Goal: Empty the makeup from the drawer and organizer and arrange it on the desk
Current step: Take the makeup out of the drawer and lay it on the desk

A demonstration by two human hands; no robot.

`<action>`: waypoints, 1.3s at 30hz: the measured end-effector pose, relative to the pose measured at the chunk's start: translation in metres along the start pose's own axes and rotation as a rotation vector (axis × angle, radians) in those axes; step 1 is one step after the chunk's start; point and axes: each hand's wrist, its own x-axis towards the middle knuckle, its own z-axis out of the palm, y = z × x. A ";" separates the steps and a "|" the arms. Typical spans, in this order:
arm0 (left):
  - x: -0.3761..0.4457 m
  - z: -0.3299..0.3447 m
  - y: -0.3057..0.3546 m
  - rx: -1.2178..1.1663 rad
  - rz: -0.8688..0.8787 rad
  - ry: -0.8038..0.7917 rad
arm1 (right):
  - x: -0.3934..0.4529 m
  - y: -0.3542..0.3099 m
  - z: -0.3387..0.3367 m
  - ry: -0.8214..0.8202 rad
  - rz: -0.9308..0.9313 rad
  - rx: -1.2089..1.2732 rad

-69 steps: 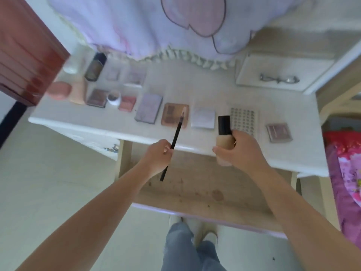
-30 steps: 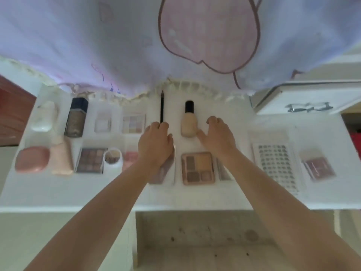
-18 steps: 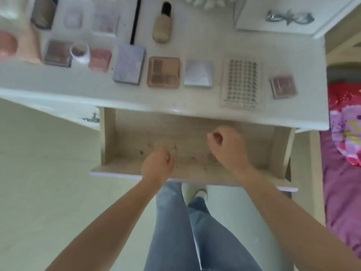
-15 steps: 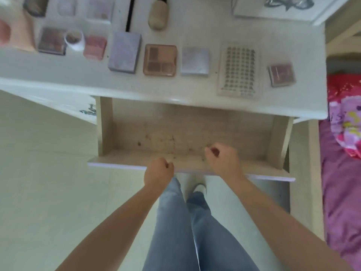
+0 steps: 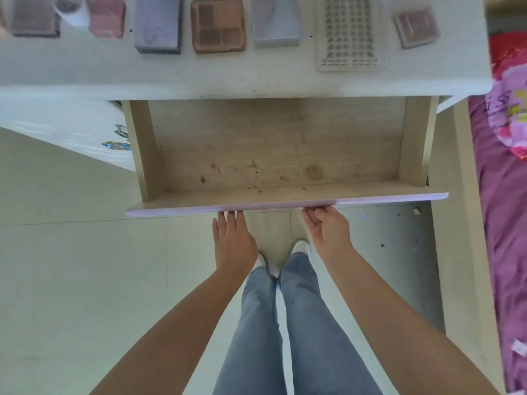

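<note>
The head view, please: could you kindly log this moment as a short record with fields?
drawer: pale wooden drawer pulled open, only stains and specks on its floor
left hand: left hand open, fingertips at the drawer's lilac front edge
right hand: right hand open, fingers at the same edge
desk: white desk top holds a brown four-pan palette and a dotted sheet

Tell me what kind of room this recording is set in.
Most likely a bedroom with a dressing table: makeup compacts such as a brown four-pan eyeshadow palette lie in a row on the white desk top, a pulled-out wooden drawer sits below, and pink floral bedding lies to the right.
</note>
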 end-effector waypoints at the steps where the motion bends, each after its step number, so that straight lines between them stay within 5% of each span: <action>1: -0.002 -0.003 -0.004 0.056 0.045 0.045 | -0.006 0.000 0.001 0.005 -0.009 -0.001; 11: -0.008 -0.016 -0.038 0.307 0.298 0.278 | -0.048 -0.009 0.020 -0.022 -0.168 0.092; 17: 0.033 -0.037 -0.037 0.356 0.219 0.282 | -0.017 0.001 0.017 -0.129 -0.695 -1.305; 21: 0.062 -0.030 -0.041 0.385 0.274 0.283 | 0.032 0.007 0.008 0.023 -0.971 -1.866; 28: 0.123 -0.036 -0.030 0.296 0.290 0.406 | 0.079 -0.020 0.042 0.124 -1.041 -2.025; 39: 0.153 -0.037 -0.014 0.272 0.264 0.498 | 0.110 -0.038 0.049 0.081 -1.118 -1.879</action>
